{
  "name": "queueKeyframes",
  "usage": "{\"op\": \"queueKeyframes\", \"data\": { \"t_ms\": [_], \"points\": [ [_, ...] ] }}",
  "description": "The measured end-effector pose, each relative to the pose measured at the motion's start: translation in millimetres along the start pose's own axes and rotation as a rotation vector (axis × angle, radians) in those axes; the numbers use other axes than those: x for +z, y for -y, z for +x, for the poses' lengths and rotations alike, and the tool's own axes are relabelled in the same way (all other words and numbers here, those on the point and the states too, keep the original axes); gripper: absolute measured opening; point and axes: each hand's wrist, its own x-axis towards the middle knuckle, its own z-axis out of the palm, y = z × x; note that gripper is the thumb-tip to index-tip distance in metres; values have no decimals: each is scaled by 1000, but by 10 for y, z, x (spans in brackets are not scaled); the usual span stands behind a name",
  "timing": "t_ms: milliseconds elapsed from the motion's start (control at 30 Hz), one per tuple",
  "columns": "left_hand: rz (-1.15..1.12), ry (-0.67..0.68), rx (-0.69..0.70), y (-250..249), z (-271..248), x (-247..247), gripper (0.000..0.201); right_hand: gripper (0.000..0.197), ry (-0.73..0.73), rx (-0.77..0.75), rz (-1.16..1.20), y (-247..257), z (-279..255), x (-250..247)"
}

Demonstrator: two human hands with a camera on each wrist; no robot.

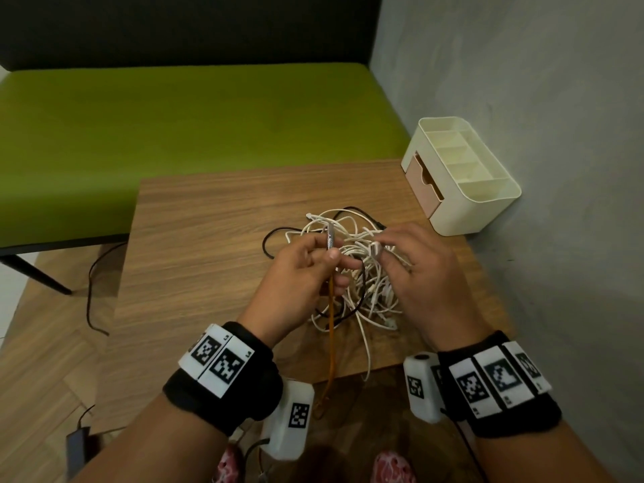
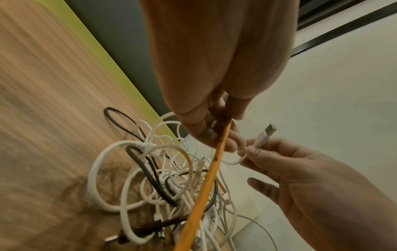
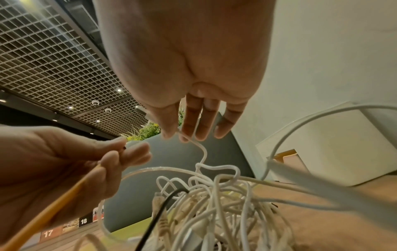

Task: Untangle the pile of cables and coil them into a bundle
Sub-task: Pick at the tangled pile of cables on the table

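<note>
Head view: the left hand [image 1: 299,270] is raised above the near side of the cable pile [image 1: 352,270], thumb and fingers pinched on the orange cable [image 1: 331,329] just below its silver plug [image 1: 330,237]. The plug is held upright. The cable's long axis runs straight down from the pinch, over the near table edge and toward the person. The right hand [image 1: 421,273] is held just beside the left, over the pile's right half. In the left wrist view, its thumb and forefinger are closed on a white USB plug [image 2: 263,138], the other fingers relaxed. The white lead [image 3: 201,152] drops from this pinch directly into the knot.

The pile lies on the wooden table [image 1: 209,221], beneath and just beyond both hands; white cables are interwoven with dark ones. A cream organiser [image 1: 488,193] stands at the far right corner against the wall.

The orange cable appears the freer of the two, being stretched taut and lying mostly outside the pile. The white lead is judged still entangled. Any pull is best directed away from the knot, along each cable's own axis.
</note>
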Motion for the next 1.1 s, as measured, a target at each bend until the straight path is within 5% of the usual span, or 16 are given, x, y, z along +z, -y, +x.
{"op": "queueKeyframes", "data": {
  "t_ms": [233, 567, 1100],
  "points": [
    [-82, -37, 72, 13, -27, 43, 16, 14, -33, 145, 146, 105, -8, -41],
    [-136, -80, 258, 48, -12, 126, 17, 8, -18, 29, 195, 226, -78, 7],
    [-185, -5, 163, 73, -11, 78, 29, 17, 54, 73, 387, 267, -91, 18]
  ]
}}
